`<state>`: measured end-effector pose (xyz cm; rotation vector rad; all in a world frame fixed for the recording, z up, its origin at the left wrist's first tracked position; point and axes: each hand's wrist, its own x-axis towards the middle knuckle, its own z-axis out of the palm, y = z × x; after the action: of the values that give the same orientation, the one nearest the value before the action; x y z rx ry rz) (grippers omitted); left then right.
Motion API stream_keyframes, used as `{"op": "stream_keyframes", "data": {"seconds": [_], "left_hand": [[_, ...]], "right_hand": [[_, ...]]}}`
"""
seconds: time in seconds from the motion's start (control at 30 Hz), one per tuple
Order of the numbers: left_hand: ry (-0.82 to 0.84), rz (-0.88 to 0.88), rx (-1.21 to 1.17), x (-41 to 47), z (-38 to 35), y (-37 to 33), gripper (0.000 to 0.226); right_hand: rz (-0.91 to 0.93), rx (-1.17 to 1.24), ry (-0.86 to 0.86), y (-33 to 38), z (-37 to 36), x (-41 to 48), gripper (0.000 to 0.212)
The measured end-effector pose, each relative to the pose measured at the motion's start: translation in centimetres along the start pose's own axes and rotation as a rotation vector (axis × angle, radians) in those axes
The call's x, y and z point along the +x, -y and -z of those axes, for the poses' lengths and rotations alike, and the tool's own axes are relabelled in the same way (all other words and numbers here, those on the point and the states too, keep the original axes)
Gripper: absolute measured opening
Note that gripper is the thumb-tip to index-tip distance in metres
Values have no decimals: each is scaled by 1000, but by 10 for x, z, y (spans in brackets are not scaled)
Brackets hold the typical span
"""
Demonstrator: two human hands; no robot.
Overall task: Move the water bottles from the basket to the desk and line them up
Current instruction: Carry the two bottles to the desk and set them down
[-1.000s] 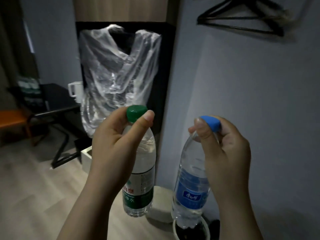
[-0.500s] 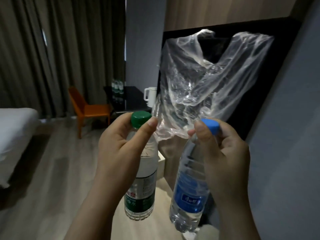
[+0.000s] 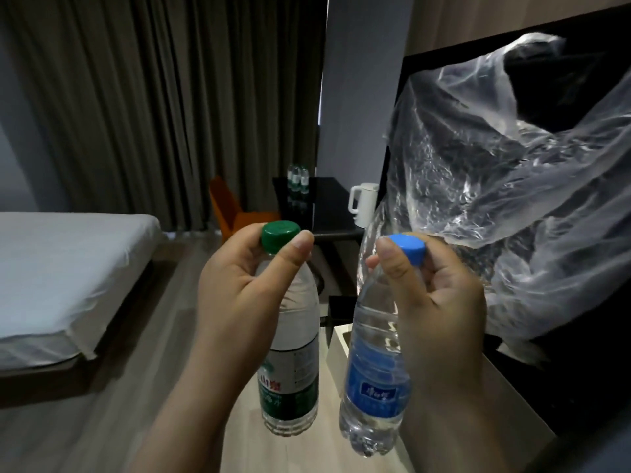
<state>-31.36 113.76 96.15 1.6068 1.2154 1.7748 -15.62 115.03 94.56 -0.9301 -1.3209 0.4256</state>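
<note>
My left hand (image 3: 239, 285) grips a green-capped water bottle (image 3: 293, 370) by its neck, and the bottle hangs upright in the air. In my right hand (image 3: 440, 302) a blue-capped water bottle (image 3: 372, 380) with a blue label hangs the same way, held just under its cap. The two bottles are side by side, a little apart. Far ahead stands the black desk (image 3: 327, 206), with a few water bottles (image 3: 298, 177) upright at its back left. The basket is out of view.
A white kettle (image 3: 362, 203) sits on the desk's right side and an orange chair (image 3: 228, 209) stands to its left. A bed (image 3: 61, 268) fills the left. A clear plastic bag (image 3: 512, 186) hangs over a black panel on the right. Wooden floor runs toward the desk.
The view has swung left, away from the wall: the desk, chair, curtains and bed have come into sight. Both hands keep the same grip on their bottles.
</note>
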Motion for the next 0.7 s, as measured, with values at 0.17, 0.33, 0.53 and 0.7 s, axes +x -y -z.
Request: {"op": "stream_keyframes", "data": {"seconds": [0.17, 0.33, 0.53, 0.7], "left_hand": [[1, -4, 14, 58, -7, 44, 26], [9, -18, 7, 131, -4, 93, 27], [29, -34, -12, 231, 9, 149, 27], [36, 8, -23, 288, 9, 202, 25]], "right_hand": [[2, 7, 27, -38, -37, 46, 27], [26, -19, 34, -75, -93, 98, 23], [31, -17, 0, -115, -167, 168, 25], [-30, -31, 2, -155, -213, 207, 26]]}}
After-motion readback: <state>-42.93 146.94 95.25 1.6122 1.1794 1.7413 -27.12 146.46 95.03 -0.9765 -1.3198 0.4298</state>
